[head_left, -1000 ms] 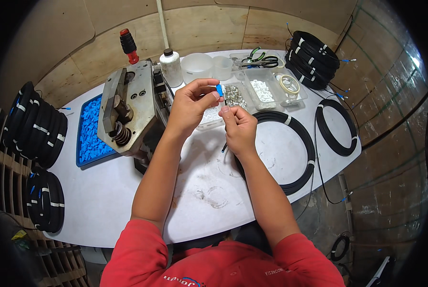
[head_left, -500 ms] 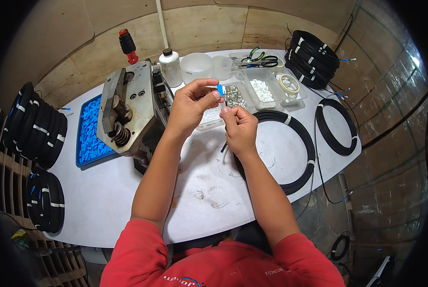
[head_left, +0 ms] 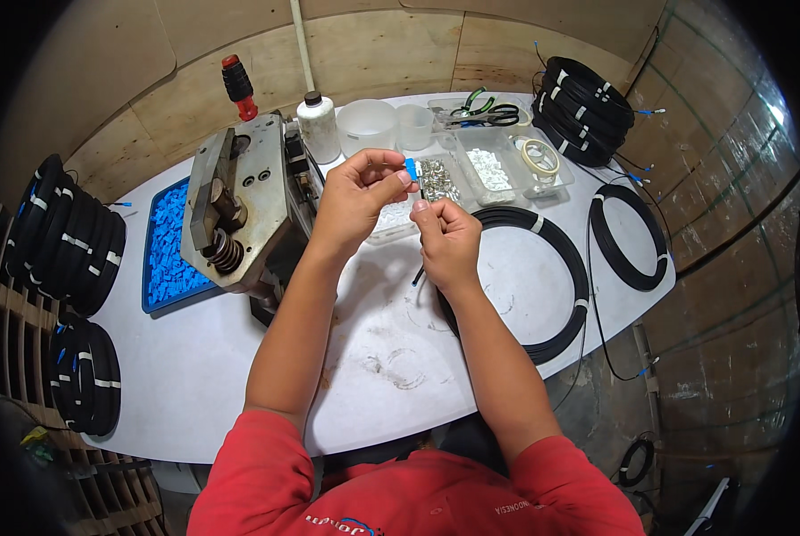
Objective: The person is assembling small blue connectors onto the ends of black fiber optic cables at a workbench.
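Found the left hand [head_left: 360,201] raised above the desk [head_left: 382,330], with a narrow grip pinching a small blue plastic piece [head_left: 411,170]. Located that piece off the surface, over the parts boxes toward the far edge. Observed the right hand [head_left: 449,248] lower and nearer the near edge, with an equally narrow grip on a thin black cable [head_left: 423,193] leading up toward the piece. Could not confirm any seating of the cable in it.

Noted a large cable coil [head_left: 581,277] lying beside the right hand, toward the right edge. Recorded a smaller coil [head_left: 657,237] at the right edge and stacked coils [head_left: 583,103] at the far right corner. Logged a metal press [head_left: 261,207] on the left half, overlapping in view a blue tray [head_left: 181,305] of blue pieces near the left edge. Listed along the far edge a white bottle [head_left: 319,134], a translucent bowl [head_left: 367,125] and dark-handled scissors [head_left: 505,114]
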`<state>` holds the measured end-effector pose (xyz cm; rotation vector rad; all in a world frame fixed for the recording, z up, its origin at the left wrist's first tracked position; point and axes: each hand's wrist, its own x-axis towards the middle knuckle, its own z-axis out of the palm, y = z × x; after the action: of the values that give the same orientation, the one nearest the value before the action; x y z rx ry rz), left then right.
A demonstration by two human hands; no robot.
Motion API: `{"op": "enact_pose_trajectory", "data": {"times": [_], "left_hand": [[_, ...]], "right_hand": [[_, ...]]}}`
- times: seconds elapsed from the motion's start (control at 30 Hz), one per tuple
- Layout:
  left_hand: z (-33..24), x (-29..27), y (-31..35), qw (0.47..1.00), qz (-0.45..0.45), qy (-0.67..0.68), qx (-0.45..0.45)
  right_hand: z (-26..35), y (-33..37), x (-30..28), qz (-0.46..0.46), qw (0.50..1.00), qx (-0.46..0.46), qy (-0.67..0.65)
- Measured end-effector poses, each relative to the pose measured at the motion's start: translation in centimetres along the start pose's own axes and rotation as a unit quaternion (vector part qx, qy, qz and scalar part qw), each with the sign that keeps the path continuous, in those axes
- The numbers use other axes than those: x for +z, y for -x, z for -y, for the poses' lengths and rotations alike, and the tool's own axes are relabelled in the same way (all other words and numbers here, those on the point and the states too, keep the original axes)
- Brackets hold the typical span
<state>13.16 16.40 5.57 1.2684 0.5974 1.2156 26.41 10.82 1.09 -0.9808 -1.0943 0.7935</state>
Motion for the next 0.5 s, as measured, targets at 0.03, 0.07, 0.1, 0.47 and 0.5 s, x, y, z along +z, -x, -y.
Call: {"op": "enact_pose_trajectory", "data": {"times": [0.03,0.07,0.1,0.47,0.5], "left_hand": [[0.01,0.0,0.0,1.0,0.001,0.0,-0.001],[-0.06,0.08,0.03,1.0,0.001,0.0,-0.001],[-0.17,0.23,0.07,1.0,-0.002,0.002,-0.005],[-0.3,0.28,0.17,1.0,-0.002,-0.001,-0.013],[-0.3,0.27,0.15,1.0,-0.001,0.0,-0.012]], "right_hand": [[-0.04,-0.01,-0.02,0.0,1.0,-0.004,0.0],[-0.06,-0.02,-0.03,0.0,1.0,-0.004,0.0],[-0.08,-0.02,-0.06,0.0,1.0,-0.002,-0.001],[-0.47,-0.04,-0.37,0.017,0.999,-0.016,0.021],[-0.44,-0.04,-0.36,0.016,1.0,-0.015,0.021]]}}
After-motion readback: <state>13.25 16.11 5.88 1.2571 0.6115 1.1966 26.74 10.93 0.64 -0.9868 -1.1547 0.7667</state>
